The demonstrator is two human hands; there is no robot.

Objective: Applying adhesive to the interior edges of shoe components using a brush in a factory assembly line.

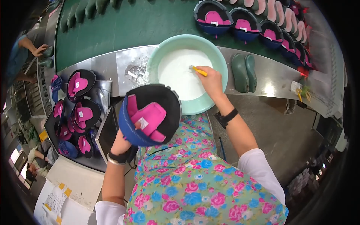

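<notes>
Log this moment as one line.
left hand: grips blue shoe upper | right hand: holds yellow-handled tool, tip over white liquid in green basin | nearby: two green foot forms right of basin

Shoe factory wkshp: green belt [123, 28], blue shoe pcs [245, 35] + pink insoles [270, 6] in rows, co-worker [39, 50] nearby.

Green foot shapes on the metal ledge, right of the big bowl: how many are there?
2. The left foot shape is nearer the bowl; the right foot shape is close beside it. None looks hidden there.
</notes>
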